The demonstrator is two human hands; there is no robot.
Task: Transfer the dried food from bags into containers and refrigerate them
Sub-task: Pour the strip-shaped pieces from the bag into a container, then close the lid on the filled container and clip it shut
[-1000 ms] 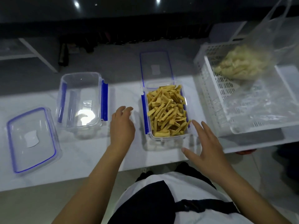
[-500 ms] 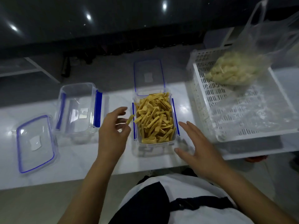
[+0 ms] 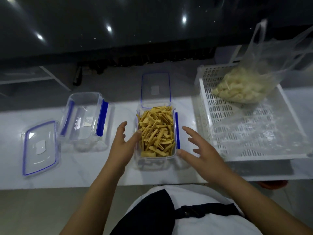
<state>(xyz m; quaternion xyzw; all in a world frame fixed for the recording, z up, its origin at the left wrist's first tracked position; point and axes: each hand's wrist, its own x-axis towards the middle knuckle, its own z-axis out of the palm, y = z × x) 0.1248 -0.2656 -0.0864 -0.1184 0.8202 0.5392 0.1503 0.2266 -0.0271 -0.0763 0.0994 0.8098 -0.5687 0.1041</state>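
A clear container (image 3: 176, 133) with blue clips stands in the middle of the white counter, filled with yellow dried food strips (image 3: 156, 131). Its lid (image 3: 155, 89) lies just behind it. My left hand (image 3: 123, 145) is open against the container's left wall, thumb at the rim. My right hand (image 3: 198, 150) is open at its right side, thumb touching the near right corner. An empty container (image 3: 84, 119) stands to the left, with a second lid (image 3: 39, 147) beside it. A clear plastic bag (image 3: 245, 85) of pale dried food lies in the white basket.
The white perforated basket (image 3: 210, 116) sits on the counter's right part and also holds crumpled clear plastic (image 3: 257, 129). The counter's front edge (image 3: 50, 186) runs close to my body. Dark glossy flooring lies beyond the counter.
My left hand held a yellow strip beside the container half a second ago; now it is open against the container's left wall. My right hand has moved in to the right side.
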